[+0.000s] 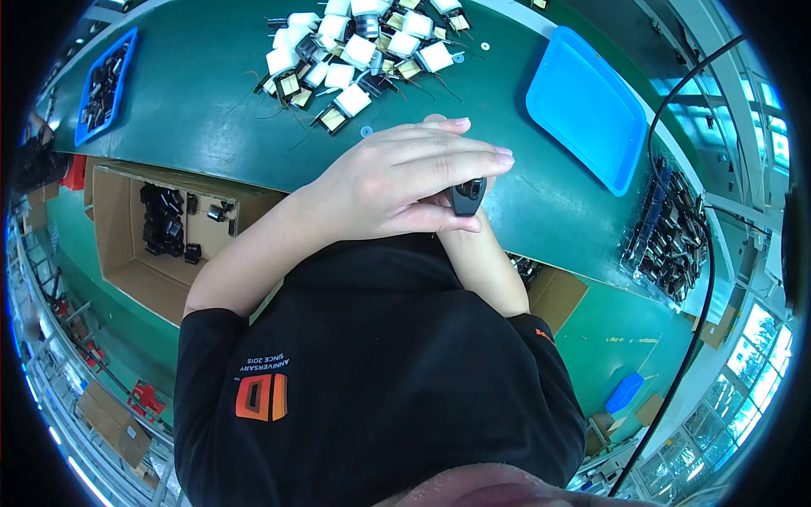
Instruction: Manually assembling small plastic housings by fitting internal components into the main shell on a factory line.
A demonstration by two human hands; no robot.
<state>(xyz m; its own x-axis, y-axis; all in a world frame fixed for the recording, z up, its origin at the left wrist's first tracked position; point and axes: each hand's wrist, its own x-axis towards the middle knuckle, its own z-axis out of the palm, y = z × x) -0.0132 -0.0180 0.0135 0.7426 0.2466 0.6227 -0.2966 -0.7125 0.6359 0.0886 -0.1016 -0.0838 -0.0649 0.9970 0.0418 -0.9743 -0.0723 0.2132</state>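
My left hand [405,179] reaches across my front, over the near edge of the green table. Its fingers are stretched together above a small black plastic part [467,198] and its thumb lies below, so the part sits between them. My right hand [476,238] is behind the left one; only its wrist side shows plainly and its fingers are hidden. Just beyond the hands lies a loose pile of white block-shaped parts [358,51] with black ends, cream-coloured sides and thin wires.
A blue tray [583,110] stands to the right on the green table [194,68]. Beyond it is a clear bag [672,237] of black parts. Far left is a blue bin [87,127] of dark parts. A cardboard box [127,245] with black pieces stands below. A black cable [710,287] hangs right.
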